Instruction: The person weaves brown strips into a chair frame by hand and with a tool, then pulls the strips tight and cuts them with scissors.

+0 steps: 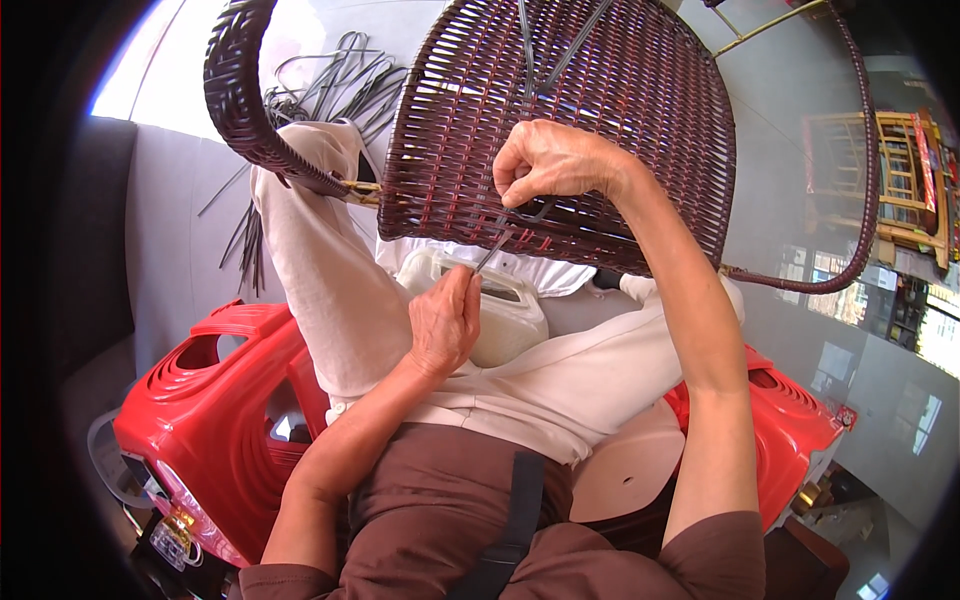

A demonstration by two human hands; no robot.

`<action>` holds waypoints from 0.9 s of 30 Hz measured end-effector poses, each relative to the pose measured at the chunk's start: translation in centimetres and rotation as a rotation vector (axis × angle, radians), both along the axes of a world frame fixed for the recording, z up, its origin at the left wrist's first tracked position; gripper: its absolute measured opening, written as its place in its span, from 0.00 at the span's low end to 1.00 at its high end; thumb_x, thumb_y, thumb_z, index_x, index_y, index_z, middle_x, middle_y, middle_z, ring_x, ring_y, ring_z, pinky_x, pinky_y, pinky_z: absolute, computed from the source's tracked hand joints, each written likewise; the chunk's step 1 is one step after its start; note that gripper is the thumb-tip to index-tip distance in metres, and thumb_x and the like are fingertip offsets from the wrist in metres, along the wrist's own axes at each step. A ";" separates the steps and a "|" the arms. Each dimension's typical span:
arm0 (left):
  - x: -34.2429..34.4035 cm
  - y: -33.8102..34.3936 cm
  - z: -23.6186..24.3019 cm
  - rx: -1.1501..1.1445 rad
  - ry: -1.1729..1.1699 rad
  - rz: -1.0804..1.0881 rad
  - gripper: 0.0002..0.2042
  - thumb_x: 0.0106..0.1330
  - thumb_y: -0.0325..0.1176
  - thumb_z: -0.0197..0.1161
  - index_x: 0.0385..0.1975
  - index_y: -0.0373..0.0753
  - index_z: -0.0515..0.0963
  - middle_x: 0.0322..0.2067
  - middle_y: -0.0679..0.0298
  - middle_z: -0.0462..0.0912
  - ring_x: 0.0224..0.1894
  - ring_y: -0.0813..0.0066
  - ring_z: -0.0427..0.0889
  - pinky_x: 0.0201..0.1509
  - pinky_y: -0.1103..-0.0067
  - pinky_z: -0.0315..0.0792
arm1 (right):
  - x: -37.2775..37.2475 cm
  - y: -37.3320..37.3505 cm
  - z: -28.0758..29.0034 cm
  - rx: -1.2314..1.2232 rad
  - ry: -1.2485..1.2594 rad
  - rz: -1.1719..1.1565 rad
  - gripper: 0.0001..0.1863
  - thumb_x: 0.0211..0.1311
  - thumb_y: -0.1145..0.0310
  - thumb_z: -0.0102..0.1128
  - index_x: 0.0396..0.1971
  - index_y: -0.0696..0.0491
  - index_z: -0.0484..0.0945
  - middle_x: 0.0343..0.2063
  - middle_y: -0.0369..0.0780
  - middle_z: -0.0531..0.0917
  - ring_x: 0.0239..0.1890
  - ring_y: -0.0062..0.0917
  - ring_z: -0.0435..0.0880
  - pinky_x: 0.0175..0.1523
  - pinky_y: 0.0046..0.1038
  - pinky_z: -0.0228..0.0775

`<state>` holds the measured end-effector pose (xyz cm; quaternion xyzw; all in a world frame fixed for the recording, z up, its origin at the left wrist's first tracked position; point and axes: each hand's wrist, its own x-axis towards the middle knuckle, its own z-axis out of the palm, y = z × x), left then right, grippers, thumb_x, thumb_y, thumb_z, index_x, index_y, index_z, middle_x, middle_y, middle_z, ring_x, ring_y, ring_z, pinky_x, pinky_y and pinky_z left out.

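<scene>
From the left hand (443,320), the grey strip (493,252) slants away and rightward to the wicker panel (650,120)'s near edge, left of its middle. The left hand pinches its lower end, fingers folded; the right hand (555,165), nearer the panel, curls closed above that edge, its hold on the strip unclear. Count: one panel, two curved armrests (235,85) (868,185), one jug (512,325), two red stools (235,365) (785,425); loose strips (345,90) too tangled to count.
</scene>
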<state>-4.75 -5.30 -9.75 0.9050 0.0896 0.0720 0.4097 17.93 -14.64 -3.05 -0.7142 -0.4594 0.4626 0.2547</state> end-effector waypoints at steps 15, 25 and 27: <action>-1.9 2.2 2.4 -0.190 0.116 0.025 0.07 0.59 0.29 0.59 0.31 0.33 0.72 0.15 0.58 0.71 0.16 0.69 0.68 0.22 0.77 0.63 | -1.7 -0.6 -0.2 0.097 -0.245 -0.070 0.12 0.44 0.64 0.58 0.19 0.59 0.75 0.18 0.40 0.77 0.23 0.26 0.75 0.31 0.29 0.67; 3.0 0.7 1.5 -0.500 0.043 0.308 0.04 0.57 0.27 0.61 0.26 0.34 0.76 0.16 0.72 0.72 0.13 0.90 0.65 0.14 0.88 0.59 | -2.5 -0.7 0.3 0.026 -0.378 -0.087 0.07 0.45 0.69 0.54 0.21 0.58 0.75 0.22 0.44 0.78 0.29 0.34 0.78 0.36 0.33 0.68; 3.1 0.3 1.4 -0.495 0.005 0.315 0.04 0.57 0.27 0.62 0.26 0.34 0.76 0.16 0.72 0.72 0.14 0.90 0.65 0.15 0.88 0.59 | -2.5 -0.8 0.1 0.061 -0.402 -0.066 0.06 0.46 0.70 0.54 0.22 0.57 0.75 0.23 0.44 0.79 0.31 0.36 0.78 0.38 0.34 0.68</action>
